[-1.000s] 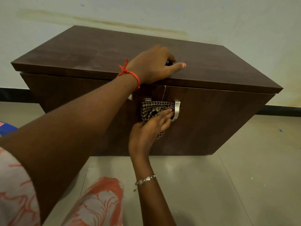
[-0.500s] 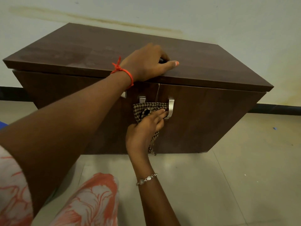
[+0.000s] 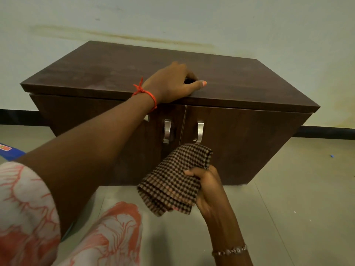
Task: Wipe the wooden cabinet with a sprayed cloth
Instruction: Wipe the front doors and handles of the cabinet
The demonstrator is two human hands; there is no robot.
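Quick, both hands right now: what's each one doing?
Left hand: resting on the cabinet top, fingers curled, holding nothing visible.
Right hand: closed on the checkered cloth, off the doors.

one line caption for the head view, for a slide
Left hand braces on wooden cabinet; right hand holds checked cloth below the handles.

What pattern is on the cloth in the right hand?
A small brown-and-black check on the cloth, seen in the head view, held by the right hand.

Dark wooden cabinet, doors shut; folded checked cloth before doors.
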